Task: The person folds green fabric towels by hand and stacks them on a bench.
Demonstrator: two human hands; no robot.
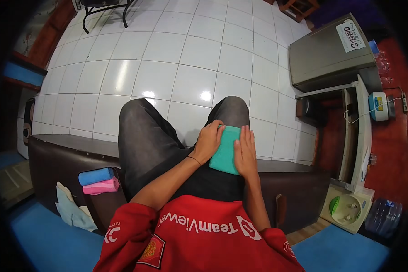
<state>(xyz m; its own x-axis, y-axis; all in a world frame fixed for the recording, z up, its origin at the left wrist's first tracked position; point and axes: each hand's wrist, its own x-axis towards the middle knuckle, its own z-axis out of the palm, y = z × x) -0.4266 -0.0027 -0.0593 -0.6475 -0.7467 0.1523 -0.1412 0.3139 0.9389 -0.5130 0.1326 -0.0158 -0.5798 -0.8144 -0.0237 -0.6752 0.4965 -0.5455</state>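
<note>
A folded green cloth [225, 152] lies on my right thigh as a flat, thick rectangle. My left hand [208, 141] is at its left edge, with the thumb over the top left corner and the fingers closed against the side. Along the right edge rests my right hand [245, 154], its fingers stretched out flat and pointing away from me. To my left, a dark tray [105, 198] on the brown bench holds a rolled blue cloth [96, 176] and a rolled pink cloth [101, 186].
Light blue and cream cloths [72, 211] lie crumpled left of the tray. I sit on a brown bench [68, 158] above white floor tiles [195, 81]. At right stand a small fridge [331, 52], a shelf [360, 136] and a water jug [384, 216]. A chair [105, 5] is far left.
</note>
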